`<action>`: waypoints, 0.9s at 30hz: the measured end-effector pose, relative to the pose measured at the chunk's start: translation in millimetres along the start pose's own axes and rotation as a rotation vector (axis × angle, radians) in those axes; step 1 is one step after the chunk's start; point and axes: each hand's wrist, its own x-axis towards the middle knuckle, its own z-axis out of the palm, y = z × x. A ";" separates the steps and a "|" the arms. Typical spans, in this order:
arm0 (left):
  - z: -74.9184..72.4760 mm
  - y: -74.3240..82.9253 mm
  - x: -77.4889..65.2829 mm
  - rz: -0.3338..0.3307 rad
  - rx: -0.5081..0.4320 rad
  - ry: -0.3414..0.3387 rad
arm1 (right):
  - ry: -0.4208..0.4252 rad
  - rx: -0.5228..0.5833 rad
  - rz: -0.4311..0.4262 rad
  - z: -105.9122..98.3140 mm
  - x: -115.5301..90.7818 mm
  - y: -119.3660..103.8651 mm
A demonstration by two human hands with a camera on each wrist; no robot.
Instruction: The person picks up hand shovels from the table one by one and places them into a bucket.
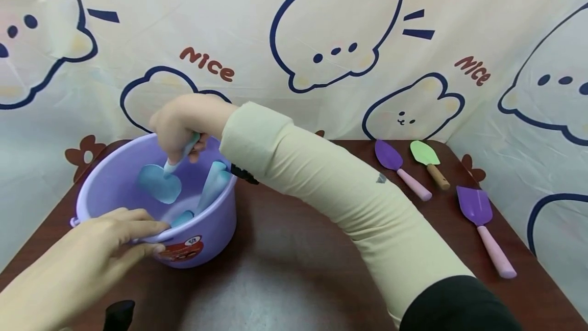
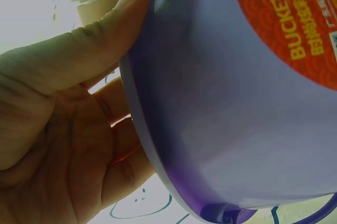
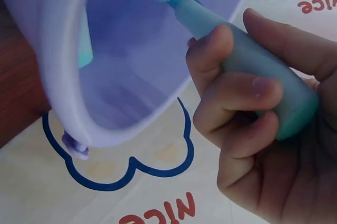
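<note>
A purple bucket point(image 1: 209, 244) with a red label stands at the left of the table. My left hand point(image 1: 115, 239) pinches its near rim, thumb outside and fingers over the inner side; the left wrist view shows the thumb point(image 2: 100, 40) against the outer wall. Reaching over the bucket, my right hand point(image 1: 176, 126) grips a blue toy shovel by its pale handle point(image 3: 247, 56). The heart-shaped blade point(image 1: 161, 184) points down inside the bucket. Another pale-blue handle point(image 1: 213, 185) leans against the inner right wall, with a blue piece point(image 1: 182, 217) low beside it, partly hidden by the rim.
At the right of the brown table point(image 1: 294, 269) lie a purple shovel with a pink handle point(image 1: 388, 155), a green shovel with a wooden handle point(image 1: 424, 153) and a purple square-ended shovel point(image 1: 475, 206). A black object point(image 1: 119, 315) shows at the front edge. Printed cloth point(image 1: 257, 29) hangs around the table.
</note>
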 end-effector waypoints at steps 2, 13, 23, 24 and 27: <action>0.1 -0.1 0.2 0.015 0.005 0.016 | 0.011 -0.030 -0.009 1.0 2.9 0.6; -2.1 2.9 0.8 0.018 0.005 0.021 | -0.022 -0.050 0.032 10.8 18.7 3.6; -1.1 3.6 -1.9 0.033 0.014 0.061 | -0.056 -0.159 0.074 20.0 30.7 -3.8; -0.8 3.7 -1.9 0.041 0.016 0.068 | -0.057 -0.175 0.081 20.8 31.1 -4.1; -0.6 4.0 -0.7 0.035 0.014 0.054 | -0.072 -0.269 0.099 23.1 32.5 -4.0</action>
